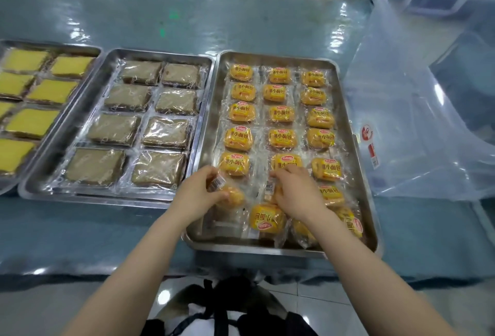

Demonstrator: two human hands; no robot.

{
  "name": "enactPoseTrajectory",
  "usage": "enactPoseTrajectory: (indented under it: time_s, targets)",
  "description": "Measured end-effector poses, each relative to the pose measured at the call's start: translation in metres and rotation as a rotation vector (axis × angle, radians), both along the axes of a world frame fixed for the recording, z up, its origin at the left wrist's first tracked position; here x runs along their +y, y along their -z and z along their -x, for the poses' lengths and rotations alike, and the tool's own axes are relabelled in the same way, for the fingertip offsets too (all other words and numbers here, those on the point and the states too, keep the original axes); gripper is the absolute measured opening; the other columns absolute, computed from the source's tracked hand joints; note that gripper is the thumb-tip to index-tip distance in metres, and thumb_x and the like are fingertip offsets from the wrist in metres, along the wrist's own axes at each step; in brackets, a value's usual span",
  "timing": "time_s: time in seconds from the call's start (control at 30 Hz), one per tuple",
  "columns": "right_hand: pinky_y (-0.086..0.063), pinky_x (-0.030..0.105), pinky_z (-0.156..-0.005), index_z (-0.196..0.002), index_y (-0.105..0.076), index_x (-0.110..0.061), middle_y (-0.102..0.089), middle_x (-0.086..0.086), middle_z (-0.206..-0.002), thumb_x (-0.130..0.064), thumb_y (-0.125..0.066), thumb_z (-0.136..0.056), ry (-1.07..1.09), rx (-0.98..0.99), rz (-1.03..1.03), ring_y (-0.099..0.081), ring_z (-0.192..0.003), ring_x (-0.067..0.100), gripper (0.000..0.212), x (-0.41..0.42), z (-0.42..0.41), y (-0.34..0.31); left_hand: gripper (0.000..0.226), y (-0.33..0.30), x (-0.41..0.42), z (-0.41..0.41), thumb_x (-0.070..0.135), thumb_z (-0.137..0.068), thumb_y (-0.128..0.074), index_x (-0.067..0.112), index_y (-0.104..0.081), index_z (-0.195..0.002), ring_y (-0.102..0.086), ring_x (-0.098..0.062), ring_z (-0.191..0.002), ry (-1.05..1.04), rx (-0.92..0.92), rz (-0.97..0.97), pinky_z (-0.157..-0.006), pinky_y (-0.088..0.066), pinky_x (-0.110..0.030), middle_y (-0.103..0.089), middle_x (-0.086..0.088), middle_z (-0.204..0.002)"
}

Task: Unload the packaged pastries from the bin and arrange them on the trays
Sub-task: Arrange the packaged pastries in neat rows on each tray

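A steel tray point(214, 126) right of centre carries three columns of small yellow packaged buns point(281, 114), neat at the back and jumbled at the near end. My left hand point(199, 196) is shut on one bun packet point(227, 191), turned barcode side up, over the tray's near left part. My right hand point(297, 193) rests fingers-down on another packet point(270, 188) in the middle column; its grip is hidden under the palm. A loose bun point(265, 219) lies upside-down just in front of the hands. The clear plastic bin point(428, 89) stands at the right and looks empty.
A middle tray point(88, 110) holds brown wrapped cake slices point(166, 134) in two columns. A left tray point(91, 51) holds yellow cake slices point(32, 122). All sit on a table under a shiny blue plastic cover point(187, 19). The table's near edge is just below the trays.
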State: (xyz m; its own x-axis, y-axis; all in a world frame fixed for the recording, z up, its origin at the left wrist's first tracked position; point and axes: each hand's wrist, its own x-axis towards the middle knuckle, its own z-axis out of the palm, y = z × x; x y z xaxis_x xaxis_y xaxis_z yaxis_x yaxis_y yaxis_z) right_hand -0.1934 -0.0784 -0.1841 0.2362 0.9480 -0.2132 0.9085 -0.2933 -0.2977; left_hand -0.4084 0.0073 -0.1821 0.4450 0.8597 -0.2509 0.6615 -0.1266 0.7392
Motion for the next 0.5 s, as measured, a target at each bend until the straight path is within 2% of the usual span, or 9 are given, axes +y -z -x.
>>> enactPoseTrajectory:
  time_s: [0.1, 0.2, 0.27, 0.33, 0.4, 0.47, 0.5]
  targets:
    - [-0.042, 0.034, -0.097, -0.127, -0.056, -0.028, -0.054, -0.008, -0.125, -0.031, -0.06, -0.089, 0.122, 0.228, -0.146, -0.046, -0.116, 0.014, 0.038, 0.0, 0.011, -0.012, 0.025, -0.009, 0.002, 0.002, 0.009, -0.076, -0.075, 0.024, -0.061, -0.091, -0.065, -0.008, -0.086, -0.103, -0.274, 0.134, -0.08, -0.052, -0.027, -0.069, 0.005, -0.093]
    - [-0.046, 0.026, -0.09, -0.129, -0.055, -0.026, -0.057, -0.012, -0.12, -0.04, -0.059, -0.091, 0.171, 0.593, -0.105, -0.053, -0.107, 0.005, 0.041, 0.005, 0.027, -0.028, 0.026, -0.014, -0.002, 0.0, -0.006, -0.079, -0.066, 0.017, -0.062, -0.091, -0.067, -0.012, -0.09, -0.055, -0.489, 0.273, -0.081, -0.053, -0.026, -0.072, 0.0, -0.092]
    - [-0.051, 0.022, -0.082, -0.132, -0.053, -0.022, -0.062, -0.009, -0.114, -0.038, -0.057, -0.093, 0.203, 0.833, -0.033, -0.059, -0.096, 0.0, 0.042, 0.008, 0.036, -0.034, 0.031, -0.016, -0.007, -0.004, -0.015, -0.08, -0.059, 0.013, -0.06, -0.092, -0.068, -0.012, -0.089, -0.048, -0.622, 0.346, -0.077, -0.052, -0.021, -0.073, 0.001, -0.091]
    - [-0.055, 0.031, -0.082, -0.134, -0.051, -0.018, -0.067, -0.001, -0.11, -0.028, -0.06, -0.093, 0.291, 1.109, 0.023, -0.066, -0.094, 0.009, 0.043, 0.008, 0.04, -0.035, 0.038, -0.018, -0.009, -0.005, -0.02, -0.079, -0.054, 0.012, -0.06, -0.097, -0.067, -0.011, -0.093, -0.078, -0.73, 0.396, -0.076, -0.052, -0.02, -0.072, 0.002, -0.096]
    - [-0.055, 0.043, -0.088, -0.134, -0.048, -0.017, -0.066, 0.008, -0.115, -0.013, -0.069, -0.085, 0.366, 1.272, -0.001, -0.068, -0.099, 0.021, 0.053, 0.007, 0.041, -0.032, 0.043, -0.019, -0.01, -0.005, -0.017, -0.082, -0.054, 0.017, -0.059, -0.108, -0.066, -0.012, -0.098, -0.133, -0.769, 0.423, -0.076, -0.053, -0.023, -0.068, 0.0, -0.109]
    - [-0.056, 0.043, -0.085, -0.134, -0.046, -0.021, -0.061, 0.012, -0.118, -0.004, -0.075, -0.078, 0.447, 1.285, -0.075, -0.068, -0.098, 0.024, 0.066, 0.008, 0.041, -0.029, 0.03, -0.019, -0.011, -0.005, 0.002, -0.087, -0.06, 0.02, -0.058, -0.112, -0.067, -0.014, -0.097, -0.223, -0.776, 0.504, -0.072, -0.054, -0.025, -0.067, -0.001, -0.112]
    - [-0.057, 0.042, -0.082, -0.131, -0.048, -0.024, -0.06, 0.014, -0.117, -0.003, -0.077, -0.076, 0.493, 1.271, -0.119, -0.069, -0.096, 0.025, 0.066, 0.009, 0.042, -0.029, 0.024, -0.021, -0.012, -0.005, 0.017, -0.088, -0.061, 0.02, -0.059, -0.111, -0.068, -0.016, -0.096, -0.25, -0.785, 0.581, -0.071, -0.055, -0.026, -0.069, -0.002, -0.11]
